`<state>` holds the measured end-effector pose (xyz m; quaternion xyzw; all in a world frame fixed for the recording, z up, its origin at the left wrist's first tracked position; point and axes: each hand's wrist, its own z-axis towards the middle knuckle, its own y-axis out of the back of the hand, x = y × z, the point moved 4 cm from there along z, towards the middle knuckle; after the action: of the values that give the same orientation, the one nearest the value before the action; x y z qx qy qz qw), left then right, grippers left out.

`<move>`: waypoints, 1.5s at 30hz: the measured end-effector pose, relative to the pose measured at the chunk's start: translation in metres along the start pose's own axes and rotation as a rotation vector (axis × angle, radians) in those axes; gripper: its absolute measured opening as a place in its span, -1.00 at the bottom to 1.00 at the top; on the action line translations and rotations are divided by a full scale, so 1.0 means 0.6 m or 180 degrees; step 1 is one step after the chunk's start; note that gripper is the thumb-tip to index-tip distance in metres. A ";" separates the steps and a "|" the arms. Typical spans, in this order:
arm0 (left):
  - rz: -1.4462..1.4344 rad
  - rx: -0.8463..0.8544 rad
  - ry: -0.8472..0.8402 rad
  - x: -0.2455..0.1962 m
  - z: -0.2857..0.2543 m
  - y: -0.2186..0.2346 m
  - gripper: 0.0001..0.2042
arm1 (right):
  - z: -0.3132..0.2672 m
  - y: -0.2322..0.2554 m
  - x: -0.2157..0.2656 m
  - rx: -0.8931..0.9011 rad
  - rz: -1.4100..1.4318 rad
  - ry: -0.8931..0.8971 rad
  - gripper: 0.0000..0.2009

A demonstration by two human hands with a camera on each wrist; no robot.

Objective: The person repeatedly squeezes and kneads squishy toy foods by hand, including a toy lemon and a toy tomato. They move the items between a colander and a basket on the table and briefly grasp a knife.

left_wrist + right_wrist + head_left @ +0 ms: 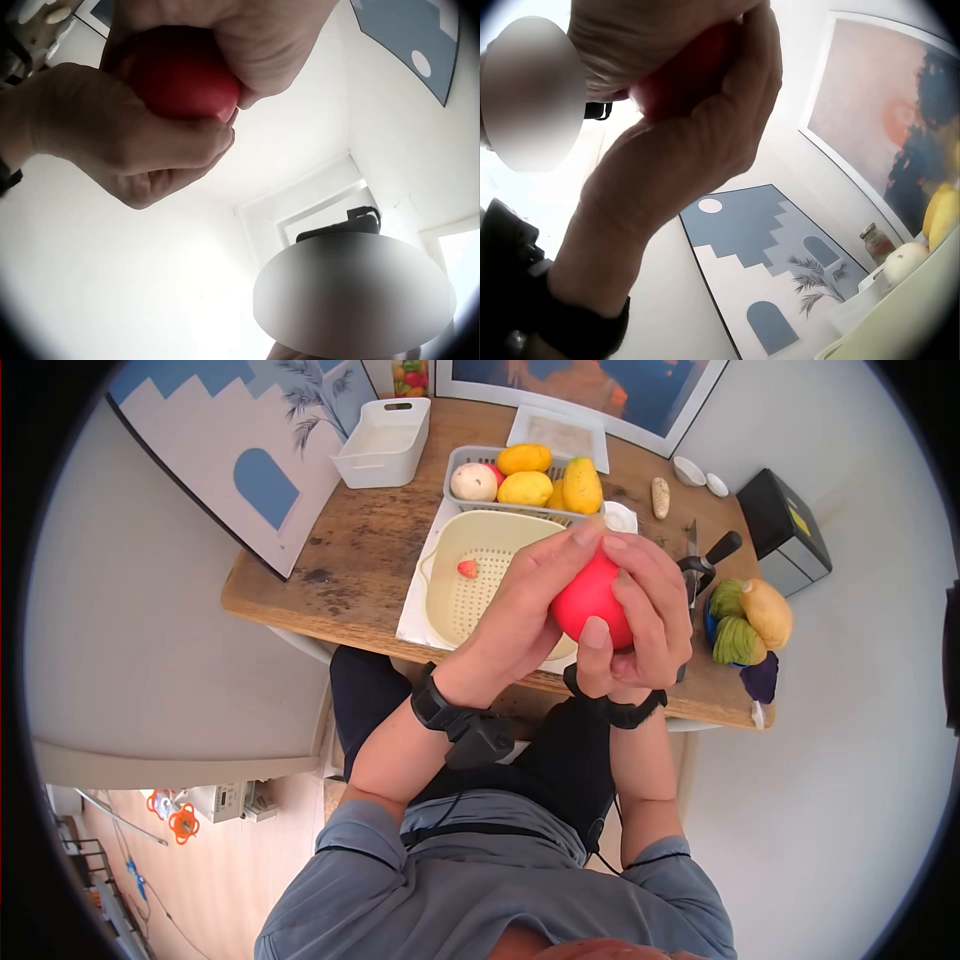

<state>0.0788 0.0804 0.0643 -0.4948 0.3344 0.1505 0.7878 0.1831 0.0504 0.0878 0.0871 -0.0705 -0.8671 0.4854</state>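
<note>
Both hands hold a smooth red round object point(592, 600) up above the front of the table. In the head view the left hand point(520, 600) wraps its left side, and the right hand point(655, 620) curls its fingers round the right side. The left wrist view shows the red object point(184, 79) between the two palms, with the right hand point(112, 135) below it. From the right wrist the object point(690, 71) is partly hidden by the left hand point(675, 157). A cream colander point(470, 600) below holds a small red piece point(467, 568).
Behind the colander stands a grey basket point(465, 455) of yellow fruit and a white round one. A white bin point(385, 445) is at the back left. On the right are a black-handled knife point(722, 547), green and yellow vegetables point(766, 614) and a black box point(785, 530).
</note>
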 end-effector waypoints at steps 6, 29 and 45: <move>0.0201 -0.0192 -0.0185 -0.003 -0.026 0.005 -0.65 | -0.009 -0.012 -0.003 -0.0255 0.1027 -0.1510 -0.67; 0.3594 0.0472 -0.2492 -0.081 -0.071 -0.054 -0.59 | 0.014 -0.027 0.021 -0.0638 0.2634 -0.3364 -0.68; 0.2861 0.0179 -0.1037 -0.065 -0.033 0.005 -0.40 | 0.026 -0.032 0.003 -0.0128 0.0835 -0.1926 -0.76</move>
<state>0.0412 0.0680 0.0831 -0.2496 0.3914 0.5428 0.6999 0.1631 0.0596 0.0988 -0.1938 -0.2050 -0.7849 0.5517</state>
